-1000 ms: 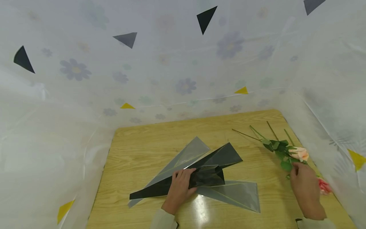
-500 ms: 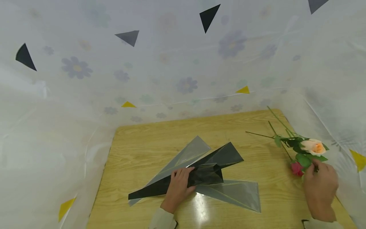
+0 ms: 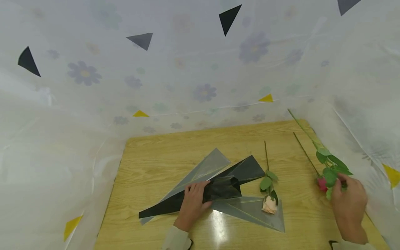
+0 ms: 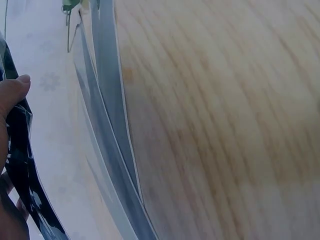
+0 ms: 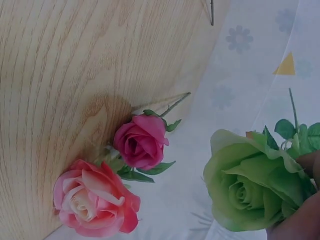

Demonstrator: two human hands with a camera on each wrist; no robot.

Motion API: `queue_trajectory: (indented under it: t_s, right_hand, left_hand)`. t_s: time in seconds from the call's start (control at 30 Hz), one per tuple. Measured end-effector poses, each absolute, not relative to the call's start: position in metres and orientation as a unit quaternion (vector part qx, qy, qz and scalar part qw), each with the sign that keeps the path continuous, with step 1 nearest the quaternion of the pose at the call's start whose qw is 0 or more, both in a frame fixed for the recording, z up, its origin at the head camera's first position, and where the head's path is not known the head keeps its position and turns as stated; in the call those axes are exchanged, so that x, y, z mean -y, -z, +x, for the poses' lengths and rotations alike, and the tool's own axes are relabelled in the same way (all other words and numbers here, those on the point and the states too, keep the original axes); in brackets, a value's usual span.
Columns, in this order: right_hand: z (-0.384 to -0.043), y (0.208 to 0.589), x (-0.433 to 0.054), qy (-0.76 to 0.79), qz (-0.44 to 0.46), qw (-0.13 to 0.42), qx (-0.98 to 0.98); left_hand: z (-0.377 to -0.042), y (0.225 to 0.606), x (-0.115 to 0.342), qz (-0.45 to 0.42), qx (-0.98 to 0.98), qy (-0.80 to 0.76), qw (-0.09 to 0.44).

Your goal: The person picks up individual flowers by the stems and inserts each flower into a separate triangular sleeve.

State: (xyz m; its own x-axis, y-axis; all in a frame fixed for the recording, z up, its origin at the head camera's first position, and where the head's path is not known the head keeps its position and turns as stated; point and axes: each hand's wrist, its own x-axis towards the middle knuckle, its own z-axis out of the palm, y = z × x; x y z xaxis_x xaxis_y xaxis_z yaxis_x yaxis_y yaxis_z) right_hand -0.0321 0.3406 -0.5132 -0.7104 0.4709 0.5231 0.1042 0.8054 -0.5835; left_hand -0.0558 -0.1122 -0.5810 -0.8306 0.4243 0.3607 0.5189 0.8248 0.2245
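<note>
In the head view my left hand (image 3: 192,205) grips a black wrapping-paper cone (image 3: 222,187), thumb on the near side. The left wrist view shows the thumb and fingers on either side of the dark film (image 4: 20,135). At the right my right hand (image 3: 350,201) holds a green rose (image 5: 250,185) by the stem just behind its bloom. Its leafy stem (image 3: 301,126) points away from me. A magenta rose (image 5: 142,142) and a coral-pink rose (image 5: 97,200) lie near it. A peach rose (image 3: 269,205) lies apart, bloom over a grey wrapping sheet (image 3: 250,211).
Another grey sheet (image 3: 215,158) and a black flap (image 3: 250,170) fan out beneath the cone on the wooden table (image 3: 150,152). Pale flower-printed sheeting (image 3: 175,80) hangs around the back and sides of the table.
My right hand has shifted right, drawing the green rose along. The peach rose has moved from the right-hand cluster to the left, beside the cone. My left hand has edged slightly left.
</note>
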Motion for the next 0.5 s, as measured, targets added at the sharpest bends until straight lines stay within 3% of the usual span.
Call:
queue_trajectory:
  t_s: [0.13, 0.5]
  right_hand:
    - [-0.031, 0.514, -0.339, -0.269, -0.123, 0.311, 0.903]
    - [-0.028, 0.518, -0.344, -0.281, 0.013, 0.281, 0.918]
  left_hand:
    - [-0.058, 0.577, 0.118, -0.240, 0.946, 0.167, 0.142]
    - [-0.061, 0.575, 0.132, -0.228, 0.951, 0.166, 0.126]
